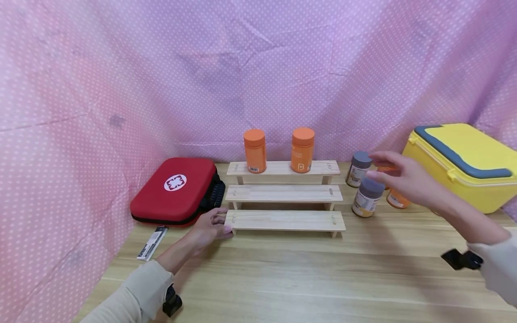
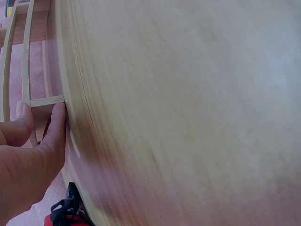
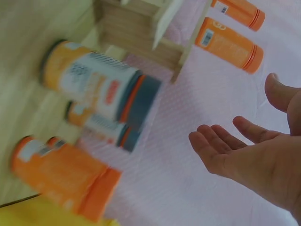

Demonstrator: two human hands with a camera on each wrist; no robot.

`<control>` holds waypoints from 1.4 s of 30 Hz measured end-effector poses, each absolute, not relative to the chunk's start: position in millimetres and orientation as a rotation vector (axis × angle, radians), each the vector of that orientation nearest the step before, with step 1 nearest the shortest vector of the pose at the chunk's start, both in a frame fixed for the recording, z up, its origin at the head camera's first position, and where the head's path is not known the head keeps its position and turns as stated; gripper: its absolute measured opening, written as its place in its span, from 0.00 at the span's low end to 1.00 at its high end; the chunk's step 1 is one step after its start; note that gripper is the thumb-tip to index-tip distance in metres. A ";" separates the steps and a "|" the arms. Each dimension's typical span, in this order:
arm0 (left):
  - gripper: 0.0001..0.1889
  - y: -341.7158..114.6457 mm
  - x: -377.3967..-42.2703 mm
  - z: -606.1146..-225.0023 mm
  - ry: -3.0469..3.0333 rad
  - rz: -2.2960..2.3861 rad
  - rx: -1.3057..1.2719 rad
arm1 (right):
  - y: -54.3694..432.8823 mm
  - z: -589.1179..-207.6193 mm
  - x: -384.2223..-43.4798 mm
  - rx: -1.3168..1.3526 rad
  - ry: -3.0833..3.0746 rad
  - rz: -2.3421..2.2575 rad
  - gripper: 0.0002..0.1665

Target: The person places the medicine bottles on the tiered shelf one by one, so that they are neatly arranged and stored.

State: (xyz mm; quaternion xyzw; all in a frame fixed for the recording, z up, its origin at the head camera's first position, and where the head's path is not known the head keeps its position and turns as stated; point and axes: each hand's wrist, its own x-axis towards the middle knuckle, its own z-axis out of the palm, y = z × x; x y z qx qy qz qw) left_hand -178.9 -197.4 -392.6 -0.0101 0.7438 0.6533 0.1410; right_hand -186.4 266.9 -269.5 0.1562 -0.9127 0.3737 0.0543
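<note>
At the left end of a three-step wooden rack [image 1: 282,220], my left hand [image 1: 208,229] grips the lowest step. Its thumb and fingers lie on either side of the step's end in the left wrist view. My right hand [image 1: 408,179], fingers spread and holding nothing, hovers by two grey-capped jars. The nearer jar [image 1: 365,204] stands right of the rack, the other jar [image 1: 356,175] behind it. In the right wrist view, orange jars [image 3: 66,174] stand beside them, and the palm is bare. Two orange jars, one left [image 1: 255,154] and one right [image 1: 302,154], stand on the top step.
A red zip case [image 1: 177,193] with a white emblem lies left of the rack, with a small packet [image 1: 151,243] in front of it. A yellow box [image 1: 460,175] with a grey handle stands at the far right. Pink dotted cloth [image 1: 258,80] hangs behind the table.
</note>
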 end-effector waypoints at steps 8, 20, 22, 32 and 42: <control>0.28 -196.7 -179.7 -393.8 2.162 1.884 -0.056 | 311.3 -291.3 -170.4 0.363 -2.708 1.098 0.32; 0.28 -196.0 -180.8 -391.0 2.148 1.903 -0.048 | 347.3 -310.1 -178.8 0.107 -2.818 0.975 0.47; 0.28 -195.7 -180.5 -390.9 2.147 1.902 -0.050 | 352.9 -314.5 -181.3 0.068 -2.847 0.964 0.48; 0.28 -196.1 -181.1 -391.9 2.156 1.903 -0.064 | 366.7 -334.0 -196.8 0.082 -2.935 1.016 0.51; 0.29 -194.4 -179.7 -393.3 2.152 1.908 -0.062 | 365.8 -349.9 -210.6 0.180 -2.813 0.966 0.30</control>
